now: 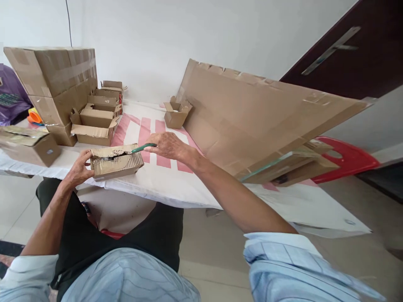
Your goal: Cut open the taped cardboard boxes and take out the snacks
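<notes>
In the head view, the person's left hand (79,171) grips the left end of a cardboard box (117,167), fingers and thumb clamped on it. The box rests at the near edge of the table (176,191), left of the middle, with a ragged dark gap running along its worn top. The right hand (168,146) comes in from the right, its fingers closed on a green tool (144,147). The tool's far end, pointing left, meets the top of the box at the right part of the gap; whether it goes inside is too small to tell.

Beyond the box, slightly to the left, a row of open cartons (94,133) runs toward the wall with flaps raised. Just left of the row stands a tall stack of taped boxes (55,71). A closed carton (31,144) lies nearer, at the left edge of the table, with an orange item (35,116) and a purple bag (11,94) behind it.

At the far middle, a small open box (175,118) sits beside a large cardboard piece (252,121), which slants across the right side. A red plastic seat (352,159) shows at the right, past the cardboard.
</notes>
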Motion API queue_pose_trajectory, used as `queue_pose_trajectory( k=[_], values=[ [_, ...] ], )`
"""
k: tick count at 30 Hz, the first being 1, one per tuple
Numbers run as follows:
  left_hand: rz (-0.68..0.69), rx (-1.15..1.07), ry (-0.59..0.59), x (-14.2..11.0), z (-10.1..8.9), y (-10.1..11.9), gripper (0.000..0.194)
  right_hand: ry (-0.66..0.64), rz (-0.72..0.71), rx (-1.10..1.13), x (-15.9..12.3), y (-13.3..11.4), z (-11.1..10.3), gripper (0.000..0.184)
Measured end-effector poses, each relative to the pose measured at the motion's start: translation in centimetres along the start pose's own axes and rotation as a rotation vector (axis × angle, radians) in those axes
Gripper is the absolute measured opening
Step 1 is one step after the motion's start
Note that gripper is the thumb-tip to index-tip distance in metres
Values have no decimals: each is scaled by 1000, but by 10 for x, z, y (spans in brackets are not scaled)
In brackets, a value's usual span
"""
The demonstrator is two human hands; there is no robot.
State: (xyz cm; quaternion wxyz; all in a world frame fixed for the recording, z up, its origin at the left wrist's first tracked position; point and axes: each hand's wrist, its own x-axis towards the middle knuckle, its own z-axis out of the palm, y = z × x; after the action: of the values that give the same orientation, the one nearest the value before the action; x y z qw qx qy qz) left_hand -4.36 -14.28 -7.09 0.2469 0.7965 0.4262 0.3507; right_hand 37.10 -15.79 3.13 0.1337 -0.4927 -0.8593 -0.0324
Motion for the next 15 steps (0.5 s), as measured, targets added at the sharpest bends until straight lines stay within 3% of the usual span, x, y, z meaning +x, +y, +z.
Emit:
queue_pose_trajectory(
  k=[7, 15],
  values=[
    [20, 40, -24, 2, 2, 1, 64, 4, 81, 23, -31, 26, -14, 28],
    [20, 36, -19, 7, -2, 3, 63, 52, 18, 98, -12, 8, 16, 23]
  ],
)
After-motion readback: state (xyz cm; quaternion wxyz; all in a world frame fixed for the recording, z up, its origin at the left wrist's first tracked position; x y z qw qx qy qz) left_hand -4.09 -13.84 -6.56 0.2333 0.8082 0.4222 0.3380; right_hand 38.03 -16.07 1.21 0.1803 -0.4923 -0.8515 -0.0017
